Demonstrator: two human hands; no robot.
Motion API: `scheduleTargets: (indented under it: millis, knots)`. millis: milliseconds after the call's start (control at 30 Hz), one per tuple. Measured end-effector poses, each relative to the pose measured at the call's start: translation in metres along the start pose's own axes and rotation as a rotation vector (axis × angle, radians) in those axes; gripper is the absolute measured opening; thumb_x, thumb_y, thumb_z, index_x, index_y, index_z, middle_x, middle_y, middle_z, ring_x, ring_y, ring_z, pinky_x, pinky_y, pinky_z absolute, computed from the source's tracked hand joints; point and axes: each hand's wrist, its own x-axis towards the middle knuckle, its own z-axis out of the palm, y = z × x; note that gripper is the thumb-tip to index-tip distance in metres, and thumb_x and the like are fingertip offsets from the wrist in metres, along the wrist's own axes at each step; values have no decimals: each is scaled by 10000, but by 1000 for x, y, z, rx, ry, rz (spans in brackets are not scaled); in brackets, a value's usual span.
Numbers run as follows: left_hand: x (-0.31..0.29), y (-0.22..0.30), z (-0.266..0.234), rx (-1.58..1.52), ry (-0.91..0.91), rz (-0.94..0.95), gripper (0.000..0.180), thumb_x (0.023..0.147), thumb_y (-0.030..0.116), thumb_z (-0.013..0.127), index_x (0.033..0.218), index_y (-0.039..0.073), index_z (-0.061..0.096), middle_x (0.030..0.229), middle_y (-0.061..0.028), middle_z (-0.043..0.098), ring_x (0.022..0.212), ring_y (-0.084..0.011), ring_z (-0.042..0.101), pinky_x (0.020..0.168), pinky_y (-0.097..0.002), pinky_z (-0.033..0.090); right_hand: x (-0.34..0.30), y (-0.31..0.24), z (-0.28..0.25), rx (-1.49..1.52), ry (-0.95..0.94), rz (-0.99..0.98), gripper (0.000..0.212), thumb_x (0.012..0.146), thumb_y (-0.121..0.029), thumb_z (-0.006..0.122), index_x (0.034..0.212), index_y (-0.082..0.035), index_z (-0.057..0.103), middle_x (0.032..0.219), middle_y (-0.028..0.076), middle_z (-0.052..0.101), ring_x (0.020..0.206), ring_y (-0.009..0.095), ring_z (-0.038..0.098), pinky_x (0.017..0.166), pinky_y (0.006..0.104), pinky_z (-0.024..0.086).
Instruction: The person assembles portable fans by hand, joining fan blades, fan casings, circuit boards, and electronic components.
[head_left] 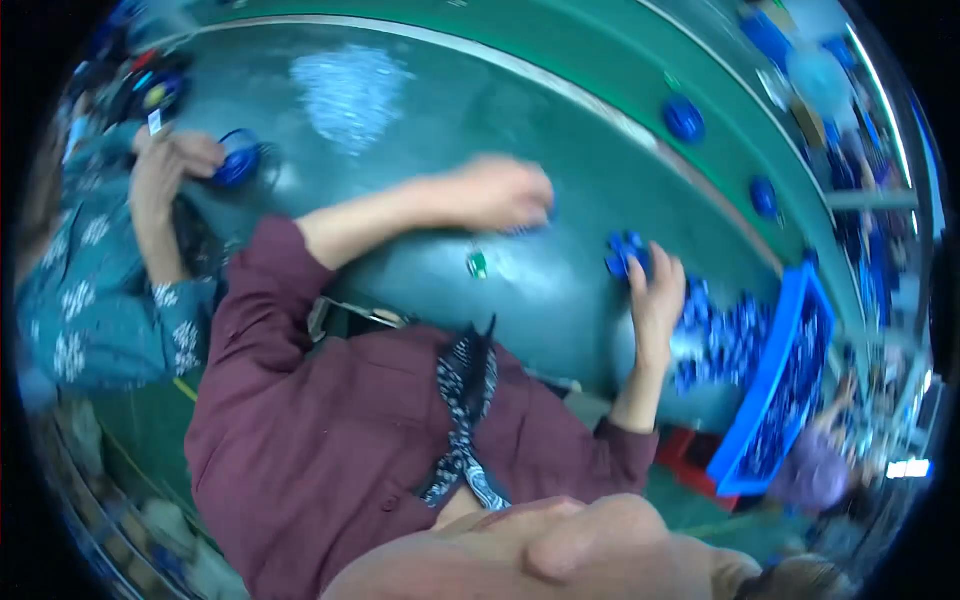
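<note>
My left hand (500, 193) reaches across the middle of the table, smeared by motion, with its fingers curled downward. A little blue shows at its fingertips and under it, but I cannot make out what it is. Below it on the tabletop lies a small green piece (477, 265). My right hand (657, 300) is farther right, its thumb and fingers apart. Its thumb is at the edge of a small cluster of blue parts (626, 250); whether it touches them is unclear. Beside that hand, many more loose blue parts (728, 335) are spread on the table.
A blue tray (722, 462) of dark blue pieces stands at the right, near a red bin (690, 462). A pile of clear, shiny pieces (350, 92) lies far left. Round blue items (684, 118) sit on the green strip beyond the rail. At left, a co-worker's hands (170, 165) handle a blue object (236, 160).
</note>
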Motion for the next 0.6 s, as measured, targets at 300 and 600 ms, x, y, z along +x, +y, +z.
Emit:
scheduleTargets:
  millis: [300,600]
  knots:
    - [19,-27,0,367,30,-218,281,845,280,615,929,12,606,928,-161,617,904,-342,590,771,-417,475,-2,-21,-9,-35,-176,134,373,799,-256,677,1107,-52,622,911,160,610,851,328,609,745,416,481]
    - [-5,20,32,-606,278,-609,324,891,280,591,958,-37,605,807,-101,629,714,-154,591,617,-312,472,-27,-69,-30,258,142,-8,330,768,-185,727,1044,-28,638,808,101,590,634,202,555,589,323,464]
